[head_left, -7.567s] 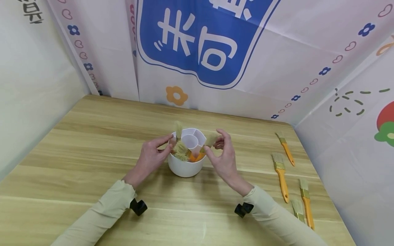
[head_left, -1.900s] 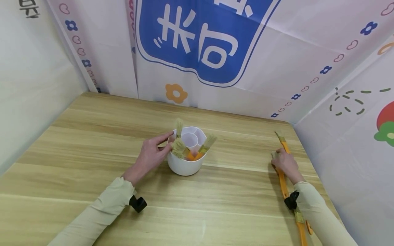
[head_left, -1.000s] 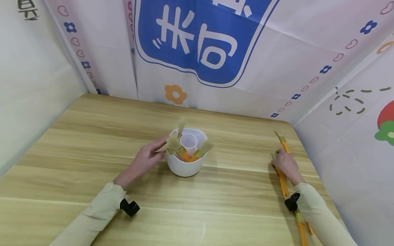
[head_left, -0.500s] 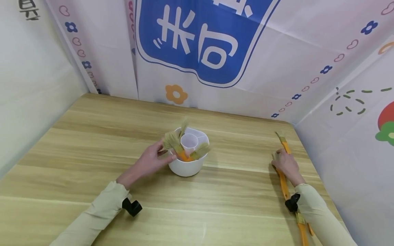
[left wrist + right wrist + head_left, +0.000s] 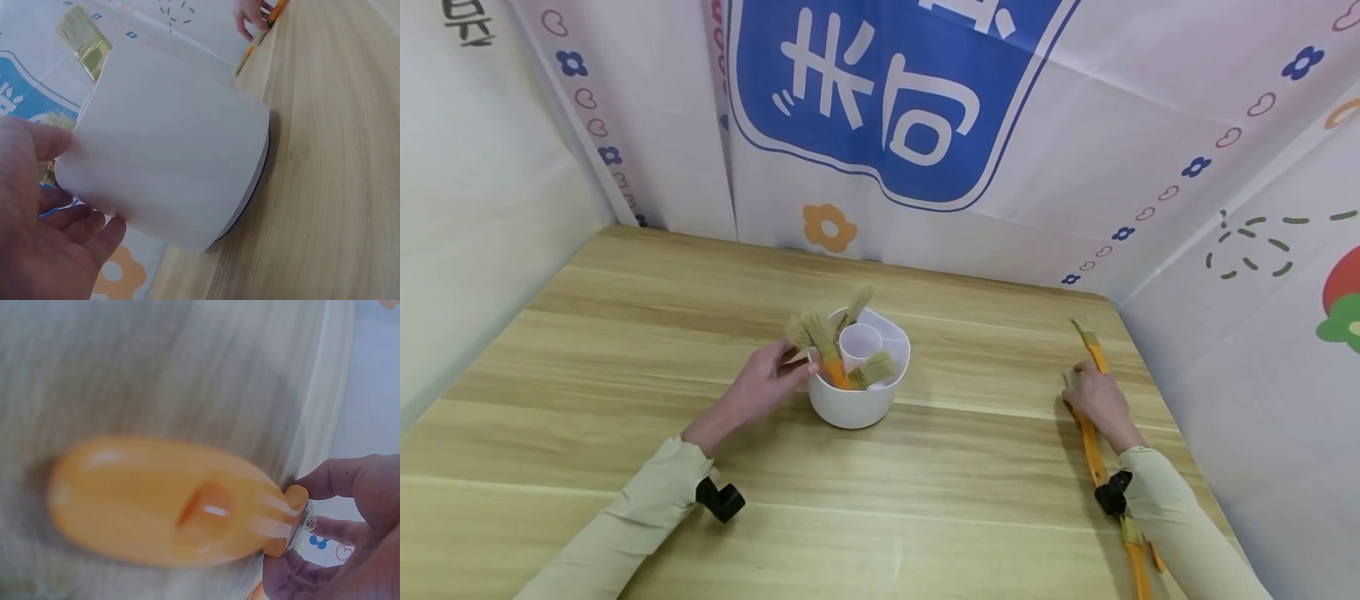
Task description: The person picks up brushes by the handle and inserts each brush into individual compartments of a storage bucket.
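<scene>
A white round divided holder (image 5: pixel 852 410) stands mid-table with several bristle paintbrushes (image 5: pixel 822 335) in its outer compartments. My left hand (image 5: pixel 758 385) is at its left side, thumb and fingers curled at the rim; brush bristles hide part of the fingertips. In the left wrist view the thumb and fingers (image 5: pixel 106 240) touch the holder's outer wall (image 5: pixel 169 150). Far to the right, my right hand (image 5: pixel 1097 398) pinches a flat paintbrush (image 5: pixel 144 500) near its ferrule. That orange handle lies along the table, and the hand covers most of the bristles.
Another paintbrush (image 5: pixel 1097 357) lies just beyond my right hand. Nearer, a paintbrush (image 5: pixel 1135 558) and part of a further handle (image 5: pixel 1156 558) lie by the right sleeve, partly covered. Printed cloth walls (image 5: pixel 1000 233) border the wooden table (image 5: pixel 625 375).
The holder has turned clockwise as seen from above: its rear brush shifted right, its right-hand brush came forward and left. My right hand went from the holder to the brush at right.
</scene>
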`<state>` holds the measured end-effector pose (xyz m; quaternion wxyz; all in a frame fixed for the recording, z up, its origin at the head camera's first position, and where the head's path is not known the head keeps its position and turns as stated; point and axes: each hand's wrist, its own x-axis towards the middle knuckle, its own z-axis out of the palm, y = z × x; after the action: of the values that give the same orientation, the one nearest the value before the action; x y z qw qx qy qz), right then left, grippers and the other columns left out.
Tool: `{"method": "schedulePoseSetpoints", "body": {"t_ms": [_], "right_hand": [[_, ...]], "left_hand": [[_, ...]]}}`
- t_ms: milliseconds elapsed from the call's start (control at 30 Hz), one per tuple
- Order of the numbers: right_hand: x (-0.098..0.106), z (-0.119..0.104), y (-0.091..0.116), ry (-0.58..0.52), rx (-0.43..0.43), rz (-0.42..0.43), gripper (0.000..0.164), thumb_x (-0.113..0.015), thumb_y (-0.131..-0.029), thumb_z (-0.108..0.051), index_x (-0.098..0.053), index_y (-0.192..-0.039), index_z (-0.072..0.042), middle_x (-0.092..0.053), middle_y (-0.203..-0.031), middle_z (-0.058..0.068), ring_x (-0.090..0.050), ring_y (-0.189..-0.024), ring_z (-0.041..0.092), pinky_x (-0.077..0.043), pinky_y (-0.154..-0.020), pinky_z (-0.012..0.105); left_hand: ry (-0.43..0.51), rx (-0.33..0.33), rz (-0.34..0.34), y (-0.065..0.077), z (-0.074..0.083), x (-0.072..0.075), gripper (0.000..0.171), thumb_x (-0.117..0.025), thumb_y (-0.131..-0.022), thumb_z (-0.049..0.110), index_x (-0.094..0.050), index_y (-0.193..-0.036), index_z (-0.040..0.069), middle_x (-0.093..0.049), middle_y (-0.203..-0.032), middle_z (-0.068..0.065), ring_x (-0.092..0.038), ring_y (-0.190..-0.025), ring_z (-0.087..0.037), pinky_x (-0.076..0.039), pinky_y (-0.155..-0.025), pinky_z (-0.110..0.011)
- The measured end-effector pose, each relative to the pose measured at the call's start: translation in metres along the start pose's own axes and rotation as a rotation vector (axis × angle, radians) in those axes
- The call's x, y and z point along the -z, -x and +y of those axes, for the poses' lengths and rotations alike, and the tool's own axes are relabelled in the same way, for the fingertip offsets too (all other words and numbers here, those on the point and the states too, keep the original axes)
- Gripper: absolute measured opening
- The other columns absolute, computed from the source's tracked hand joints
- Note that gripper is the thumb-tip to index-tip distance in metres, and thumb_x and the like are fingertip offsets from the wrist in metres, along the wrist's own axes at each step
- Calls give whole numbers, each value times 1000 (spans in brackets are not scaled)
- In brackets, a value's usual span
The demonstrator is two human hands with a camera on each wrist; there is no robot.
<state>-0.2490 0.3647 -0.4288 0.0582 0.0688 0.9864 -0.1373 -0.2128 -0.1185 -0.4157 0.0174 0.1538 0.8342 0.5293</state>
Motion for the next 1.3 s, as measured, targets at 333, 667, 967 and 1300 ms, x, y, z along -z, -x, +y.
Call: {"method": "schedulePoseSetpoints", "body": {"t_ms": [333, 667, 967, 1300], "right_hand": [[1, 0, -1, 5, -13, -13, 54, -53, -84, -18, -40, -130, 9, -51, -115, 41, -57, -88, 45, -49, -63, 45], [2, 1, 0, 8, -3, -18, 55, -52, -83, -18, -40, -129, 9, -51, -116, 41, -56, -94, 49, -50, -68, 49], [2, -1, -1, 18, -11, -26, 55, -52, -83, -19, -40, -129, 9, -52, -114, 41, -57, -89, 45, -49, -63, 45], [6, -2, -2, 35, -70, -50, 56, -54, -84, -23, -41, -131, 5, -50, -117, 40, -57, -85, 41, -46, -57, 38]], "left_hand": [[95, -27, 169, 0, 2, -4, 41, -56, -93, 14, -48, -127, -8, -52, -132, -27, -51, -124, -36, -48, -96, -42], [-44, -93, 0, 4, 6, -9, 85, -71, -82, 25, -22, -148, 5, -29, -152, -17, -36, -136, -34, -40, -106, -45], [-93, -50, -47, -3, 7, -11, 95, -73, -80, 31, -12, -151, 15, -26, -154, -12, -33, -138, -32, -36, -109, -50], [-46, -7, -86, -6, 7, -5, 95, -72, -81, 31, -12, -151, 10, -25, -154, -14, -33, -138, -33, -34, -110, -50]]}}
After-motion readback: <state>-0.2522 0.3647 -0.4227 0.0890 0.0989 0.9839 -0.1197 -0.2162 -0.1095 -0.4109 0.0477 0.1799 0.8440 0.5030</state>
